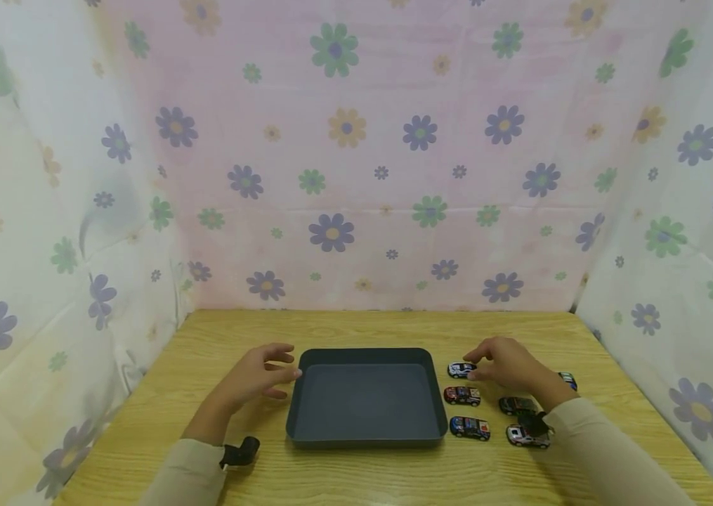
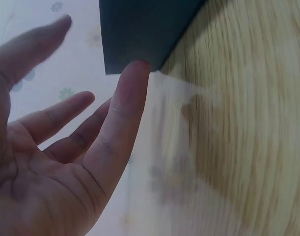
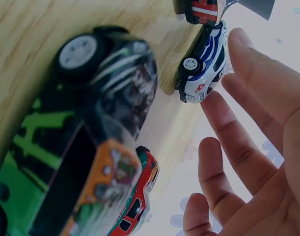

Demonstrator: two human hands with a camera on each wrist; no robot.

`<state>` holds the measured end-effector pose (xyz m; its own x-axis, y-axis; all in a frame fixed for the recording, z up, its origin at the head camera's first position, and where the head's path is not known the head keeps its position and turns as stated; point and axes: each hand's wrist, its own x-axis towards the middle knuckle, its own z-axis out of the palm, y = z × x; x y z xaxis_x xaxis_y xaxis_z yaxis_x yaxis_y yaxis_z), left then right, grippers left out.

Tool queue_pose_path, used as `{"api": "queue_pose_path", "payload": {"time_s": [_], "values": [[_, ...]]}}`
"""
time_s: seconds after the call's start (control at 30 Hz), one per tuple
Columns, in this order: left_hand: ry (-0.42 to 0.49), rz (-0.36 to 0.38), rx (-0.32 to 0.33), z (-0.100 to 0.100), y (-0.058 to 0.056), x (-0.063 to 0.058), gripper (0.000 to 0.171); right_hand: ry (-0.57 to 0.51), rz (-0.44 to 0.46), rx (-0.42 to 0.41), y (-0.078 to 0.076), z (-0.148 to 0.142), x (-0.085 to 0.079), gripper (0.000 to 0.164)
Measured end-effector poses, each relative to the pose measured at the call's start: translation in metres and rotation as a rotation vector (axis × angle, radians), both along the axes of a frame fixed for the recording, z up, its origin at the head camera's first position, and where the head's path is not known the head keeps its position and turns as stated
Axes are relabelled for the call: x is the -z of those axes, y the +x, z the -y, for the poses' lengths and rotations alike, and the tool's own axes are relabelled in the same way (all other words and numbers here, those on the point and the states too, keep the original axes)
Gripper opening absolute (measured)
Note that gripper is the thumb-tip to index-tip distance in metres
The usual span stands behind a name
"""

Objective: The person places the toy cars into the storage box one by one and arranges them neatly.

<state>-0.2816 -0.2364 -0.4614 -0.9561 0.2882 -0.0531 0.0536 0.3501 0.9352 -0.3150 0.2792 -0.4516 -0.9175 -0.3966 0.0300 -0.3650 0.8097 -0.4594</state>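
My left hand (image 1: 258,376) hovers beside the left wall of a dark grey rectangular tray (image 1: 365,444), fingers spread and nothing held. In the left wrist view one fingertip overlaps the corner of the tray (image 2: 135,34). Over the right side, my right hand (image 1: 508,364) reaches to a white and blue toy car (image 1: 459,369). Seen from the right wrist, the fingers (image 3: 228,120) are loosely bent, their tips right at that toy car (image 3: 208,66), not curled round it. The tray's floor shows bare.
Right of the tray stand a red toy car (image 1: 462,396) and a blue one (image 1: 470,427). Farther right are a black and green toy car (image 1: 516,405), a white one (image 1: 527,436) and another (image 1: 567,380), partly behind the right arm. Flowered cloth (image 1: 381,154) encloses the wooden table (image 1: 381,474).
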Motion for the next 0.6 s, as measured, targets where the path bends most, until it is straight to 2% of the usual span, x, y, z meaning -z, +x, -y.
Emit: {"api": "queue_pose_path", "payload": {"time_s": [0.33,0.6], "values": [[0.140,0.101,-0.038,-0.005,-0.002,0.010,0.070,-0.047,0.065,0.054,-0.010,0.004,0.007,0.030],[0.154,0.127,-0.039,-0.005,-0.004,0.019,0.068,-0.079,0.078,0.079,-0.014,0.004,0.011,0.024]]}}
